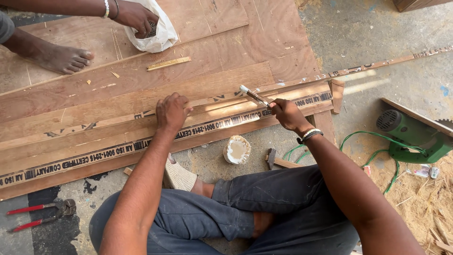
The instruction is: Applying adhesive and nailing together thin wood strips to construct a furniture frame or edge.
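Right hand (284, 112) has its fingers clamped on a small white-tipped brush (254, 96), tip on the long brown plywood strip (226, 118). Left hand (171, 111) presses curled fingers on the strip at 9 o'clock.

I sit on a dusty concrete floor (377, 33). Plywood sheets (226, 42) lie flat on it before me, with long wooden strips (108, 146) stacked along their near edge. Red-handled pincers (42, 215), a small glue pot (237, 149), a hammer (278, 160), a green power saw (415, 137) with its green cord (373, 139), and sawdust (424, 193) also lie on it.
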